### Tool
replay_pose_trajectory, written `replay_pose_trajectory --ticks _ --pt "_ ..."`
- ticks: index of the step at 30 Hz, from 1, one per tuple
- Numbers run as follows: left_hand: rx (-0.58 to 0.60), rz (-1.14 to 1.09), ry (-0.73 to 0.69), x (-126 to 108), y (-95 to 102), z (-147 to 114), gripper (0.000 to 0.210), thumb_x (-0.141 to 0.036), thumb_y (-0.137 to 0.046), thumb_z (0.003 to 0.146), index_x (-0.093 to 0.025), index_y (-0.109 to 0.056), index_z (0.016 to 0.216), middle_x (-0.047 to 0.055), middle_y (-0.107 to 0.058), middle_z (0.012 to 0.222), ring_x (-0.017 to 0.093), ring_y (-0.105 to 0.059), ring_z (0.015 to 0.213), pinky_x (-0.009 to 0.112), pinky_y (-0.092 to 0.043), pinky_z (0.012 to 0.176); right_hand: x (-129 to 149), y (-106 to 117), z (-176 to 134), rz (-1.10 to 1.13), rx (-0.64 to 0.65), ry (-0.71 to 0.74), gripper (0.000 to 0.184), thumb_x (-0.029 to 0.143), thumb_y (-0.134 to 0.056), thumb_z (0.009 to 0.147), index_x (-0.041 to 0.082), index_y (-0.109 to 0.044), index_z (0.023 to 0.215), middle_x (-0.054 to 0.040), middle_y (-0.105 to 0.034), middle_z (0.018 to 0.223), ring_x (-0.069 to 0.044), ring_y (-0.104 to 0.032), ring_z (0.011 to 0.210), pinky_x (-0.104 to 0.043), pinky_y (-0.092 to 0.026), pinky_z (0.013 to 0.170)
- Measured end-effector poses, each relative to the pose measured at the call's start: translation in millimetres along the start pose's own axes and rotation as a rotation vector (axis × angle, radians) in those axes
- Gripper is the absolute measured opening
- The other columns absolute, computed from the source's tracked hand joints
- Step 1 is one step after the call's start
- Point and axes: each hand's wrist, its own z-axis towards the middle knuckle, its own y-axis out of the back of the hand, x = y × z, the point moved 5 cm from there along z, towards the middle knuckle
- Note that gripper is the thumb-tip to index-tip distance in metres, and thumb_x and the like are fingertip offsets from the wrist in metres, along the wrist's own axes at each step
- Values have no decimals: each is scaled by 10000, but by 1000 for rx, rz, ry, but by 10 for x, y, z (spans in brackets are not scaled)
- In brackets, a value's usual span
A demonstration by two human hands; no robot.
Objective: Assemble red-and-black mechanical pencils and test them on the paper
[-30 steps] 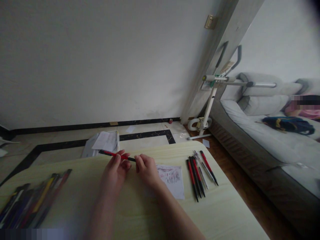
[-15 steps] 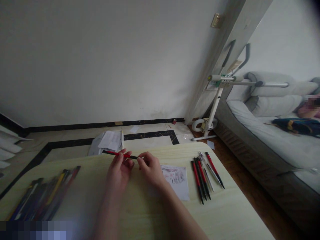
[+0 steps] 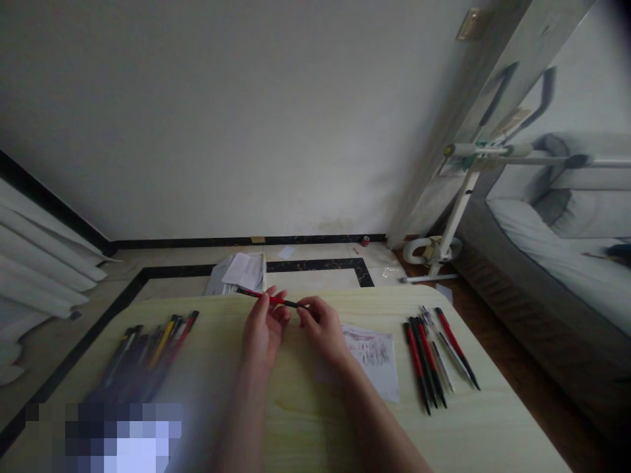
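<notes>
A red and black pen [image 3: 279,301] is held nearly level above the far part of the table [image 3: 296,420]. My left hand [image 3: 266,325] grips its red middle between thumb and fingers. The fingers of my right hand [image 3: 323,325] are closed on its black right end, and that tip is hidden by them. Beside my right forearm lies a sheet of paper [image 3: 377,361] covered in dark and reddish scribbles. Several red and black pens [image 3: 426,361] lie to its right, with slim clear and silver pens [image 3: 444,364] among them.
Another group of pens [image 3: 158,341], one yellow, lies on the table's left side, partly blurred. Beyond the far edge, papers in a box [image 3: 241,272] sit on the floor. A white exercise machine [image 3: 458,210] and a grey sofa [image 3: 517,276] stand at the right.
My view has turned to the left, so everything appears shifted rightward. Both hands keep the same hold on the pen.
</notes>
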Motion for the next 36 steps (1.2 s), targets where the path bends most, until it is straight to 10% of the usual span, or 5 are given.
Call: replay_pose_trajectory --ticks 36 --pt "-121 -29 47 15 52 20 187 -258 -490 787 -120 -577 878 87 -652 779 112 -572 543 237 -463 518 -1 14 -4 73 -14 -24 187 331 -476 808 156 -539 824 23 -525 546 -94 -471 475 -194 -361 470"
